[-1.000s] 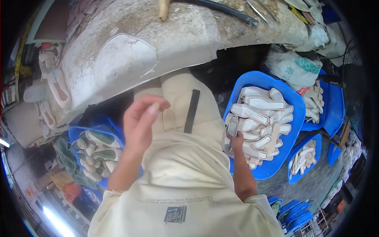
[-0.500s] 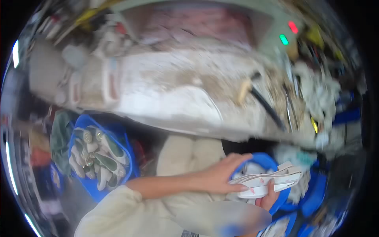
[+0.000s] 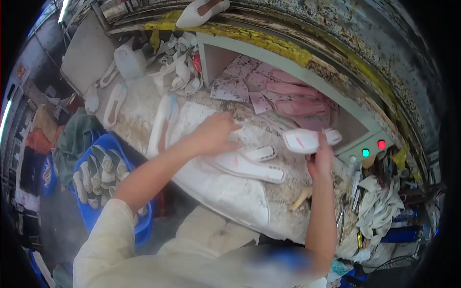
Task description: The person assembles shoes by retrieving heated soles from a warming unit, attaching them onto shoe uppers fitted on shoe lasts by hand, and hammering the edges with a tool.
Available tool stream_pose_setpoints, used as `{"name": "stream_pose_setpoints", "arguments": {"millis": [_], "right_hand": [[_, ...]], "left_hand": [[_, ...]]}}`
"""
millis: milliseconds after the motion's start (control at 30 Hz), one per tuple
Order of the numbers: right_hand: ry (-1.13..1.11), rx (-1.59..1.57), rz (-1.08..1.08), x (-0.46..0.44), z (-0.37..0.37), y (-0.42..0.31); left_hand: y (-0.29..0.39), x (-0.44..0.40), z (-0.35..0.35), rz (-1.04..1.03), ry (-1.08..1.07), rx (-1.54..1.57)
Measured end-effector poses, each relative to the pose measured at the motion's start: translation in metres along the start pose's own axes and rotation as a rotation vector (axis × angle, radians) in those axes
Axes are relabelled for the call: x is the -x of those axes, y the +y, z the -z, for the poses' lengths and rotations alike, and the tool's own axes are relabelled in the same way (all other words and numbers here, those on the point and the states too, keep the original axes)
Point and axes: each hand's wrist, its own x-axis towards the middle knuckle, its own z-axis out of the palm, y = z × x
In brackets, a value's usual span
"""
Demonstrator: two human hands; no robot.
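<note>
My right hand [image 3: 321,158] grips a white shoe sole [image 3: 302,140] with red marking, holding it up in front of the box-like opening. Over the worktable, my left hand [image 3: 215,133] is open, thumb apart from the fingers, with nothing visible in it. Just below that hand lie more white soles [image 3: 252,167], overlapping and partly blurred; whether the hand touches them I cannot tell. To its left rests a white shoe [image 3: 161,127] on the table.
A green-grey box [image 3: 283,50] holds pink sole-shaped pieces [image 3: 300,106]. Red and green lit buttons [image 3: 373,148] sit at its right corner. A blue basket [image 3: 89,218] of shoes stands left. White scraps [image 3: 379,204] lie right; a white shoe [image 3: 201,13] sits on top.
Both hands held a stack of white soles over a blue basket at the right. Now several soles lie on the table, one stays in my right hand, and the view has tilted up.
</note>
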Motion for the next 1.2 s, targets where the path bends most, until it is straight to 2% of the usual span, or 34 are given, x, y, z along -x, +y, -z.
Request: {"name": "stream_pose_setpoints", "arguments": {"millis": [33, 100, 167, 200, 233, 267, 333, 433, 533, 633, 800, 900, 933, 967, 1033, 1100, 1167, 1200], "right_hand": [[0.08, 0.174, -0.036, -0.011, -0.022, -0.004], [-0.087, 0.568, -0.301, -0.033, -0.017, -0.018], [-0.069, 1.147, -0.282, -0.039, -0.023, -0.031], [-0.061, 1.224, -0.003, -0.064, -0.018, -0.03], [-0.054, 1.284, 0.27, -0.094, -0.002, -0.026], [-0.011, 1.284, 0.421, -0.121, 0.004, -0.027], [0.081, 1.242, 0.535, -0.179, -0.002, -0.034], [0.184, 1.219, 0.511, -0.254, -0.014, -0.033], [0.236, 1.192, 0.396, -0.296, -0.016, -0.026], [0.248, 1.054, 0.377, -0.299, -0.008, -0.022], [0.188, 0.511, 0.474, -0.237, -0.013, -0.042], [0.099, 0.201, 0.395, -0.131, -0.01, -0.052], [0.088, 0.126, 0.338, -0.084, -0.003, -0.052], [0.113, 0.072, 0.187, -0.036, 0.011, -0.053], [0.227, 0.018, 0.106, 0.042, 0.023, -0.054], [0.202, 0.11, 0.206, 0.097, 0.061, -0.03], [0.394, -0.032, 0.108, 0.146, 0.054, -0.026], [0.412, -0.077, 0.061, 0.163, 0.047, -0.026]], "left_hand": [[0.01, -0.022, 0.014, 0.031, 0.048, 0.13], [0.009, -0.065, 0.006, 0.049, 0.078, 0.227], [0.013, -0.106, -0.01, 0.047, 0.02, 0.254], [0.02, -0.123, -0.022, 0.045, -0.049, 0.228], [0.026, -0.14, -0.052, 0.031, 0.005, 0.183], [0.036, -0.156, -0.082, 0.013, 0.056, 0.134], [0.062, -0.183, -0.109, 0.034, -0.012, 0.126], [0.067, -0.214, -0.16, 0.068, -0.009, 0.115], [0.064, -0.23, -0.143, 0.151, -0.198, 0.082], [0.048, -0.247, -0.121, 0.102, -0.339, 0.1], [0.009, -0.284, -0.141, -0.096, -0.309, 0.138], [-0.02, -0.328, -0.164, -0.277, -0.262, 0.242], [-0.017, -0.327, -0.168, -0.284, -0.23, 0.241], [-0.014, -0.326, -0.172, -0.292, -0.197, 0.24], [0.002, -0.314, -0.175, -0.273, -0.094, 0.217], [0.023, -0.303, -0.173, -0.216, -0.053, 0.21], [0.035, -0.304, -0.172, -0.135, -0.068, 0.237], [0.038, -0.307, -0.174, -0.09, -0.056, 0.254]]}}
